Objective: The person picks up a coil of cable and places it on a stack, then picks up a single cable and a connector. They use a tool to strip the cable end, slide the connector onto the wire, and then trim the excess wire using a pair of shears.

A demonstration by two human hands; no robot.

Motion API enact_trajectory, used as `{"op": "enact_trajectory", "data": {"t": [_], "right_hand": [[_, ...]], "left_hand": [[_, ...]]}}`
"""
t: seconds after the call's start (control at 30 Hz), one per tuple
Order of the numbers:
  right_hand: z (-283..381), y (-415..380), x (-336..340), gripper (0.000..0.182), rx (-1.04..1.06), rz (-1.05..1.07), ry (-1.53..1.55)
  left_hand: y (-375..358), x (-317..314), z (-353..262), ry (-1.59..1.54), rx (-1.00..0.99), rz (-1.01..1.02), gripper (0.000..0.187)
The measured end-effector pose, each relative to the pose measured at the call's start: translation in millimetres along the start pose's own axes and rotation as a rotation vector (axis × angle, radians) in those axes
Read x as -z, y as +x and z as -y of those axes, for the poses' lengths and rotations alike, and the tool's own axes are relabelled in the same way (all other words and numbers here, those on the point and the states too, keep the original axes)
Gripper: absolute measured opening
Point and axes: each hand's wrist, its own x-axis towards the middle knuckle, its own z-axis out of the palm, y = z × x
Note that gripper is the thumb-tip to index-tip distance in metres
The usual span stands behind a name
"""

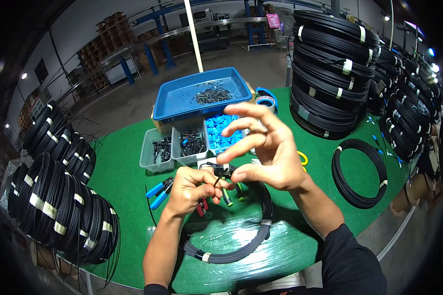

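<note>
left hand (187, 189): closed, pinching a thin black cable end (218, 181) between thumb and fingers, over the black coil (231, 255). right hand (280, 152): raised just beside, fingers curved and spread, thumb parted below. beyond: plastic bins (158, 166) in a row, then blue tray (179, 96).

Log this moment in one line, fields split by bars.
left hand: pinching black cable | right hand: open, fingers apart | below hands: coil | beyond: three bins, blue tray

The left of the 2 hands (186, 192) partly hides red handles (202, 208).
</note>
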Motion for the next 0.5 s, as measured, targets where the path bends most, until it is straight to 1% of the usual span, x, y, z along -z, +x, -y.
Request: {"op": "enact_trajectory", "data": {"t": [0.03,0.1,0.13,0.17,0.2,0.23,0.27,0.3,0.33,0.37,0.4,0.43,0.5], "right_hand": [[2.2,-2.8,-7.3,0.072,-0.074,-0.049,0.075],[6.5,-5.3,-10.7,0.062,-0.07,-0.085,0.041],[3.6,-3.5,-7.1,0.055,0.07,-0.096,-0.007],[13.6,-5.8,-7.3,0.054,-0.034,-0.184,0.084],[15.1,-5.4,-2.3,0.054,0.007,-0.259,0.06],[16.2,-3.6,2.6,0.054,0.047,-0.332,0.033],[18.0,-2.9,4.4,0.054,0.02,-0.414,0.114],[12.6,-1.6,9.9,0.051,0.075,-0.438,0.095],[9.2,0.1,12.1,0.048,0.052,-0.448,0.099],[6.5,1.8,13.0,0.045,0.032,-0.46,0.104],[4.3,2.8,13.1,0.038,-0.05,-0.444,0.071],[-4.9,3.5,13.2,0.026,-0.071,-0.438,-0.062],[-21.9,3.6,15.6,0.017,-0.144,-0.307,-0.174]], "left_hand": [[0.1,-0.1,0.1,-0.008,0.01,-0.005,0.018],[1.4,-3.3,-5.3,0.015,0.04,-0.002,0.019],[1.4,-2.9,-5.0,0.04,0.026,0.003,0.018],[1.5,-2.8,-4.4,0.063,0.011,0.008,0.017],[0.9,-4.3,-5.4,0.025,-0.003,-0.022,0.013],[1.2,-5.2,-9.3,0.013,0.004,-0.083,0.01],[2.0,-3.9,-11.7,0.109,-0.07,-0.138,0.01],[2.7,-2.0,-14.5,0.206,-0.141,-0.194,0.009],[3.1,-1.7,-21.5,0.416,-0.223,-0.27,0.008],[2.3,-3.4,-25.5,0.411,-0.311,-0.369,0.007],[2.1,-3.1,-30.5,0.471,-0.376,-0.45,0.007],[1.1,-1.4,-35.6,0.533,-0.44,-0.529,0.008],[-3.3,4.4,-44.6,0.569,-0.412,-0.698,0.012]]}}
